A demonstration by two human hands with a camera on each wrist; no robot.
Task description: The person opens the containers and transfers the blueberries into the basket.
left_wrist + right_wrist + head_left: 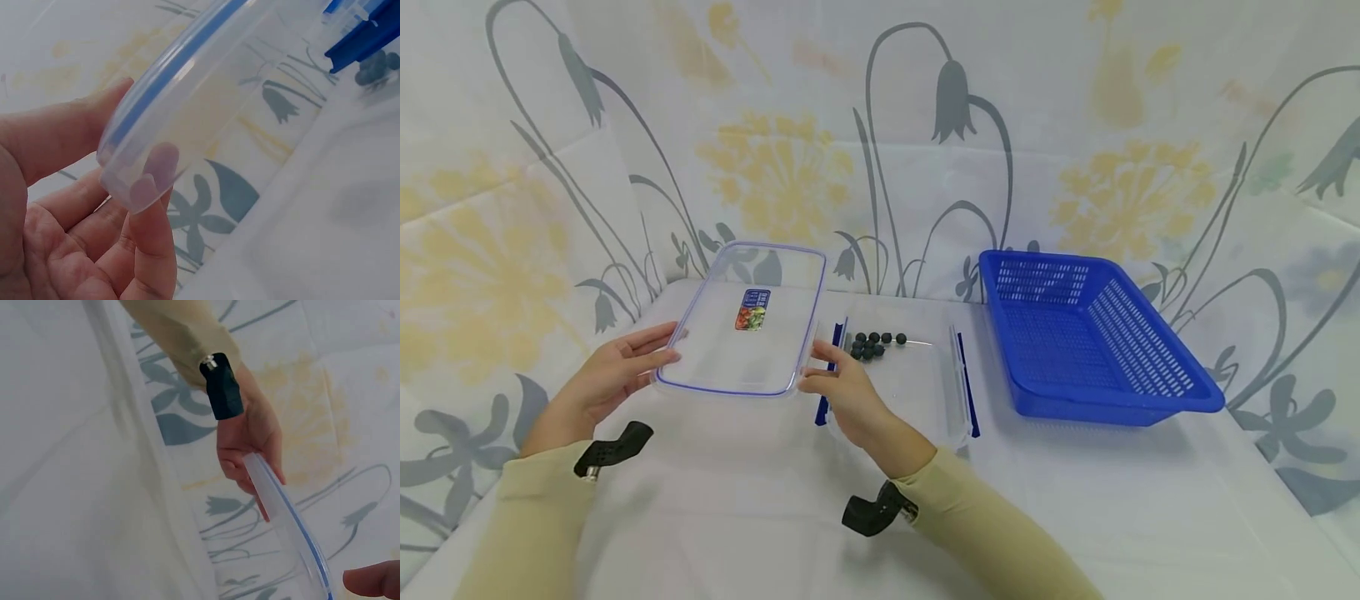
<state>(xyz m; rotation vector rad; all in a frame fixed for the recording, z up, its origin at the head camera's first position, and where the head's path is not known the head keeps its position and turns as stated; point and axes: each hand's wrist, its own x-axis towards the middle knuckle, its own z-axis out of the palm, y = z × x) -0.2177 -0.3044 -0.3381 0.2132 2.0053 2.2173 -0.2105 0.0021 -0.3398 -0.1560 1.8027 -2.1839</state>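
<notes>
Above a white tabletop, before flowered drapery, a clear lid.

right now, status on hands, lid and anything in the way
Left hand and right hand pinch lid, opposite sides. Lid raised, off box. Black balls in box. No obstruction seen, basket apart at right.

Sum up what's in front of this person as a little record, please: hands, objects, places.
Left hand: grips the lid's left edge
Right hand: holds the lid's right edge
Lid: clear plastic, blue-lined rim, printed label; off the container, to its left
Container: clear plastic, blue side latches
Contents: small dark balls, grouped toward the far left
Basket: blue plastic, slotted sides, right of the container
Surface: white cloth
Backdrop: flower-patterned fabric
</notes>
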